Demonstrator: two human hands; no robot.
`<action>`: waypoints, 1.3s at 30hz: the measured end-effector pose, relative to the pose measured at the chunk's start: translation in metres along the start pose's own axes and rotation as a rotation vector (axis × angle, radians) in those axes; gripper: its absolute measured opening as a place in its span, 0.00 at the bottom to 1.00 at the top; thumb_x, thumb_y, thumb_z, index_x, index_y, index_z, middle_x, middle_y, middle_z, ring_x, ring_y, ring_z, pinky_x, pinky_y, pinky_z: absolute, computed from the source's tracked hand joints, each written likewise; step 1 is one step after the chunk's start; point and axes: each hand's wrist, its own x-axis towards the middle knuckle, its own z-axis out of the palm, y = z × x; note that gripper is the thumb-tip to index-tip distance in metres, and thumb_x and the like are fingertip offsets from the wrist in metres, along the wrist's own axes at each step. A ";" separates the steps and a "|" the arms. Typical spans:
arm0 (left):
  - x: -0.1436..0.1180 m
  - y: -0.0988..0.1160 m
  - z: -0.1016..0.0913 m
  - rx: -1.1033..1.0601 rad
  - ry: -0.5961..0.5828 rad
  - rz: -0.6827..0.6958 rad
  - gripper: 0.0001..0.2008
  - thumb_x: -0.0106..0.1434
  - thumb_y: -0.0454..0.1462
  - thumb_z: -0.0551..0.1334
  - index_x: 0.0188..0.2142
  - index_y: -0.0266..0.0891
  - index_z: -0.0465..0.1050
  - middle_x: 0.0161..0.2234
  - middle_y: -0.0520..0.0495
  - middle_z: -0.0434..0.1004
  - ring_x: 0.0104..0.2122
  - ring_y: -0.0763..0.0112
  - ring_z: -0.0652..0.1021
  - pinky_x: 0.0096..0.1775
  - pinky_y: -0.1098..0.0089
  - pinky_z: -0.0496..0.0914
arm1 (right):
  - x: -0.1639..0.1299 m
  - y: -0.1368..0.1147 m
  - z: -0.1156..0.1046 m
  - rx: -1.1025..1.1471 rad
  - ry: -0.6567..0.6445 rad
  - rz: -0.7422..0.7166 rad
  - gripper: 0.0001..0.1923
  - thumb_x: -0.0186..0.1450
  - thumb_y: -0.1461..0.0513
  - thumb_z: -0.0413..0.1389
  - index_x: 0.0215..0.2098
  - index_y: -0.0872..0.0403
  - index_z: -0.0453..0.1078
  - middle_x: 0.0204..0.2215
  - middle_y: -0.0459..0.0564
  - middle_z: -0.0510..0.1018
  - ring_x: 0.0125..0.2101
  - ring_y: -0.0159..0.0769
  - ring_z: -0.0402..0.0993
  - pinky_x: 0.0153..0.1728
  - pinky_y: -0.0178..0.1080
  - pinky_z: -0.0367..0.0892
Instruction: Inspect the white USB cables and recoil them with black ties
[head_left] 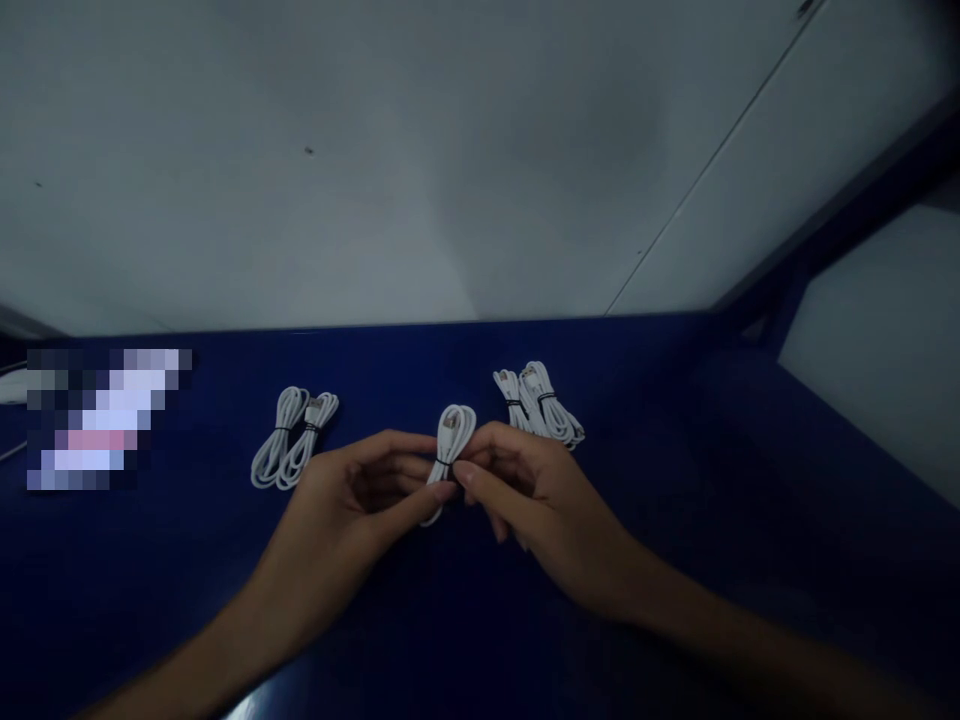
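Pixelated patch (105,420) at left edge obscures whatever lies there; coiled cable (451,440) partly covered by fingertips (442,492); both forearms cut off by lower frame edge.

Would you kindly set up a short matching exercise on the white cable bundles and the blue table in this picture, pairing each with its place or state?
Things:
1. coiled cable
2. cable pair
3. cable pile
4. blue table

Places or states:
A. lying beyond the right hand
B. pinched between the fingertips of both hands, the left hand included
C. bearing all the cables
D. lying to the left of the left hand

Pairs: 1-B, 2-D, 3-A, 4-C
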 end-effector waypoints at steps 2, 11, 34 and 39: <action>0.002 0.001 -0.001 -0.002 -0.017 0.002 0.15 0.65 0.38 0.78 0.51 0.44 0.86 0.42 0.49 0.94 0.43 0.61 0.91 0.49 0.67 0.83 | 0.000 0.001 -0.001 -0.012 0.002 -0.003 0.08 0.80 0.58 0.59 0.45 0.51 0.80 0.34 0.43 0.80 0.26 0.27 0.70 0.24 0.32 0.65; 0.004 -0.001 -0.002 -0.088 -0.066 -0.053 0.13 0.69 0.43 0.77 0.51 0.44 0.84 0.42 0.47 0.93 0.41 0.62 0.90 0.52 0.64 0.81 | 0.001 0.003 -0.003 -0.070 0.027 -0.029 0.09 0.80 0.59 0.58 0.45 0.50 0.80 0.35 0.45 0.82 0.26 0.29 0.72 0.24 0.34 0.65; 0.002 0.016 -0.002 0.125 -0.073 0.164 0.07 0.74 0.39 0.70 0.41 0.48 0.90 0.35 0.52 0.89 0.36 0.66 0.85 0.41 0.71 0.77 | -0.003 -0.011 -0.005 -0.023 0.008 -0.020 0.08 0.77 0.57 0.64 0.40 0.49 0.84 0.36 0.46 0.87 0.28 0.31 0.74 0.27 0.35 0.68; 0.002 0.016 -0.005 0.050 -0.133 0.132 0.09 0.75 0.37 0.69 0.47 0.49 0.91 0.40 0.50 0.92 0.37 0.67 0.87 0.45 0.71 0.80 | 0.003 -0.013 -0.010 0.194 -0.079 0.162 0.10 0.74 0.57 0.67 0.35 0.52 0.81 0.34 0.44 0.85 0.22 0.24 0.65 0.23 0.31 0.60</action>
